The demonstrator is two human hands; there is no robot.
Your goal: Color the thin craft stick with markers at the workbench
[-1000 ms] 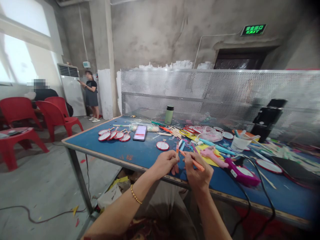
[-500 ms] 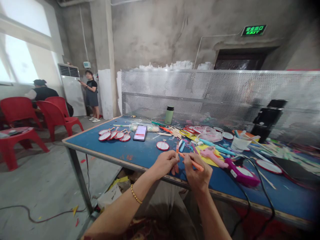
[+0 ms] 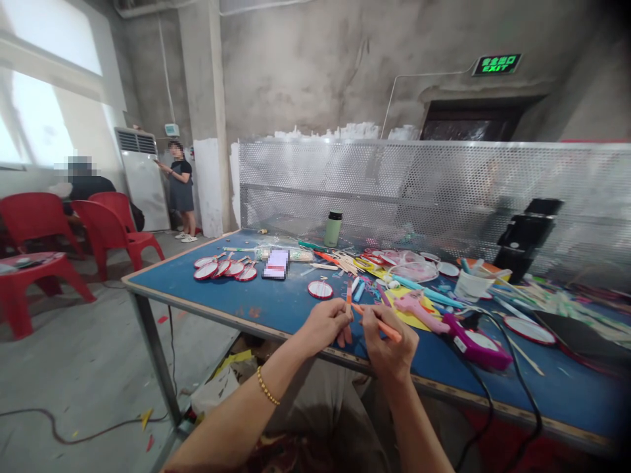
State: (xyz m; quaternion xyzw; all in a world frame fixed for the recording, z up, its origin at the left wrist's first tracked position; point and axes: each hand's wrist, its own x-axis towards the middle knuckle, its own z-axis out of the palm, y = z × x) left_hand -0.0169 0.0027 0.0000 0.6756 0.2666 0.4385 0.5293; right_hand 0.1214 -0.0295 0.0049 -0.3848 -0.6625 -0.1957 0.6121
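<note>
My left hand (image 3: 328, 325) is closed on a thin flat wooden stick (image 3: 349, 292), held upright, its upper part coloured orange to reddish. Between the fingers of my right hand (image 3: 392, 341) is an orange marker (image 3: 389, 330), slanted, with its tip end close against the stick. Both hands are together over the table's front edge. Just beyond them lies a small round white disc with a red rim (image 3: 320, 290). Several similar red-rimmed discs with stick handles (image 3: 224, 268) lie in a group to the left.
On the blue table (image 3: 187, 299) are a phone (image 3: 276, 263), a green bottle (image 3: 334, 230), a pink glue gun (image 3: 419, 311), a purple device (image 3: 477, 345) with black cables, a white cup (image 3: 472, 286) and scattered sticks. Behind stands a perforated metal panel (image 3: 305, 177). Two people are at the left.
The view has tilted very slightly. Both hands keep nearly the same position, with the stick and the marker still held together.
</note>
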